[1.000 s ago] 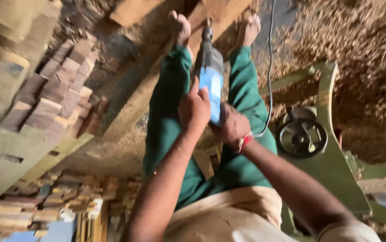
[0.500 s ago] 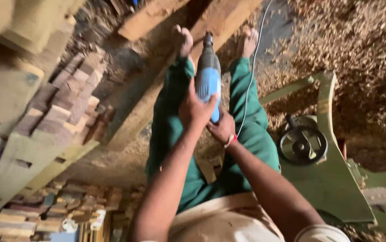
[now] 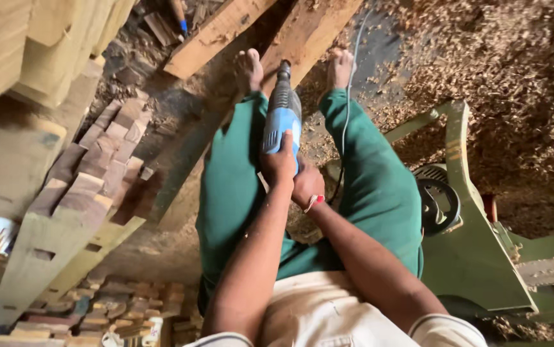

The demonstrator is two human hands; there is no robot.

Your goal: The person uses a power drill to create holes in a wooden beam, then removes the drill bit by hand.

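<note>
Both hands clamp a blue-and-grey power drill pointed down at a timber beam.

The left hand (image 3: pixel 278 162) wraps closed around the blue rear body of the drill (image 3: pixel 281 112); the right hand (image 3: pixel 307 185) closes on the drill just behind and below that grip. Beyond the hands, the drill's tip meets the wooden beam (image 3: pixel 309 29) between two bare feet. A white cord (image 3: pixel 346 96) trails off to the right of the grip, toward a green machine (image 3: pixel 463 218) amid wood shavings (image 3: pixel 521 77).
</note>
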